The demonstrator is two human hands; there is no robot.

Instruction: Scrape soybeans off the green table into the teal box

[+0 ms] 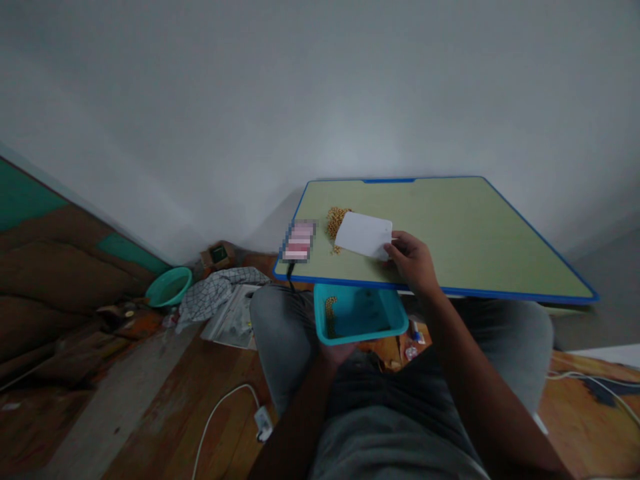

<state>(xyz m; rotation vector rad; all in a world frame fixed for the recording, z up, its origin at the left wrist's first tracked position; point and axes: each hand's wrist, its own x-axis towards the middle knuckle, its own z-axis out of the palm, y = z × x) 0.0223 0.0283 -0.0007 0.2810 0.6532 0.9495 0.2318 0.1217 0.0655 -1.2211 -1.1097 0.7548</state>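
Note:
My right hand (413, 262) grips a white card (363, 235) by its right end, the card lying on the green table top (465, 227) with its left edge against a small heap of yellow grains (337, 221). My left hand (334, 351) is below the table's front edge, holding a teal tray (359, 313) from underneath; its fingers are mostly hidden by the tray. A few yellow grains (330, 315) lie along the tray's left side.
A blurred-out device (299, 241) with a black cable lies at the table's left corner. On the wooden floor to the left are a checked cloth (215, 290), a green basin (169, 287), papers and a white cable with plug (263, 421). The wall is close behind the table.

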